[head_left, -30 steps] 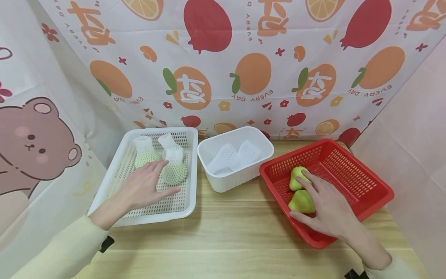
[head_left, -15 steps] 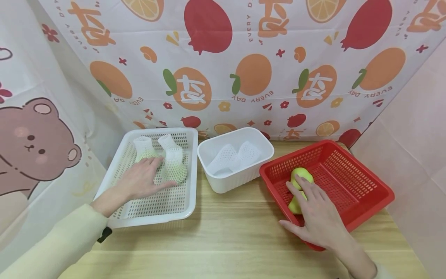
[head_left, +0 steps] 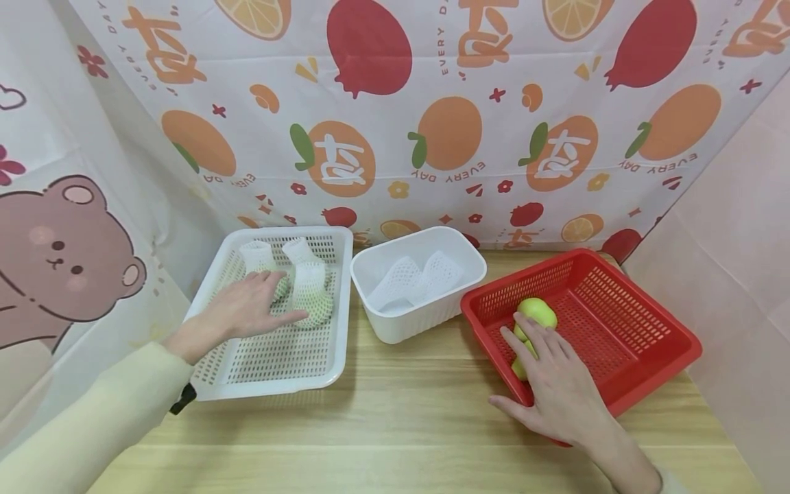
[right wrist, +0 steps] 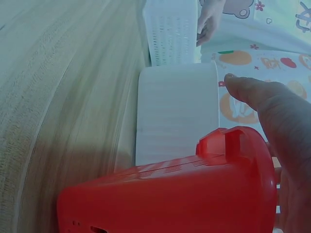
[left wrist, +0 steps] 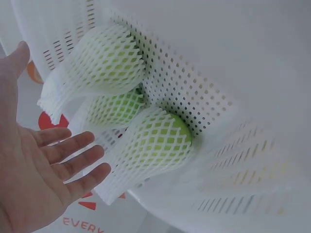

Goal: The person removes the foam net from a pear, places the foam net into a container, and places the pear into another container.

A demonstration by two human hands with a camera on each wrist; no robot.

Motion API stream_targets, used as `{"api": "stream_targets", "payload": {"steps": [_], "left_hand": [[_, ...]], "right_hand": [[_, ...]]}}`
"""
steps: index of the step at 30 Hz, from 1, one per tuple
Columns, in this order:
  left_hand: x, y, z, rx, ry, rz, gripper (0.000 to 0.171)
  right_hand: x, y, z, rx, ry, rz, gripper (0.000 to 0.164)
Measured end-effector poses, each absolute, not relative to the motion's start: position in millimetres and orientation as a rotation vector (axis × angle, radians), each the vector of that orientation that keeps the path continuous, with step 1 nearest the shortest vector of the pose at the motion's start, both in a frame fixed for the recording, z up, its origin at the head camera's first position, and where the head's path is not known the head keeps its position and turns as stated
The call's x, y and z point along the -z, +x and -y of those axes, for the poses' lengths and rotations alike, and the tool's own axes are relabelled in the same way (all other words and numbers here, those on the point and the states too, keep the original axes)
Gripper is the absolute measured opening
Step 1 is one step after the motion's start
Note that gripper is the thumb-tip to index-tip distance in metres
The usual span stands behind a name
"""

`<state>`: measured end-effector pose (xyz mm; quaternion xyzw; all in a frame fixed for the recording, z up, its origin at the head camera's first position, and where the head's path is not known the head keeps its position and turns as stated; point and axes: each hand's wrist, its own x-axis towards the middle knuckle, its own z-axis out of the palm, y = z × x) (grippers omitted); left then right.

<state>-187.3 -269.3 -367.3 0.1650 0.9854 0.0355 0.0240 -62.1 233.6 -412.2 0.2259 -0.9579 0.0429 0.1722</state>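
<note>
My left hand (head_left: 243,309) hovers over the white perforated basket (head_left: 278,367), its fingers straight and spread, holding nothing. Beneath it lie green fruits in white foam net sleeves; the left wrist view shows three, one sleeved fruit (left wrist: 165,138) close to my fingertips. On the right, my right hand (head_left: 558,384) is spread over the near left rim of the red basket (head_left: 617,343), holding nothing. Inside that basket sit two bare yellow-green, pear-like fruits. The far fruit (head_left: 538,312) shows mostly; my fingers partly hide the near fruit (head_left: 519,370).
Between the baskets stands a white plastic bin (head_left: 395,326) with foam net sleeves (head_left: 395,280) in it. All three containers rest on a wooden table (head_left: 401,418). A fruit-print cloth (head_left: 395,199) hangs close behind them.
My right hand has shifted left and toward the near rim, covering more of the near fruit. My left hand has drawn slightly up and left, away from the sleeved fruits.
</note>
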Motion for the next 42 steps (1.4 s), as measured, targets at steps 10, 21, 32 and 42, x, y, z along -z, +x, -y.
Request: {"api": "stream_targets", "payload": {"steps": [10, 21, 32, 42], "left_hand": [[367, -204, 269, -0.065, 0.514, -2.992, 0.107], [378, -222, 275, -0.038, 0.527, -2.895, 0.111], [390, -225, 270, 0.106, 0.593, -2.902, 0.113], [400, -224, 271, 0.296, 0.815, -2.921, 0.105]], "right_hand": [[410, -60, -234, -0.12, 0.652, 2.713, 0.104], [410, -59, -233, -0.125, 0.644, 2.729, 0.102], [409, -59, -233, -0.131, 0.641, 2.744, 0.102], [411, -59, -234, -0.134, 0.635, 2.745, 0.1]]}}
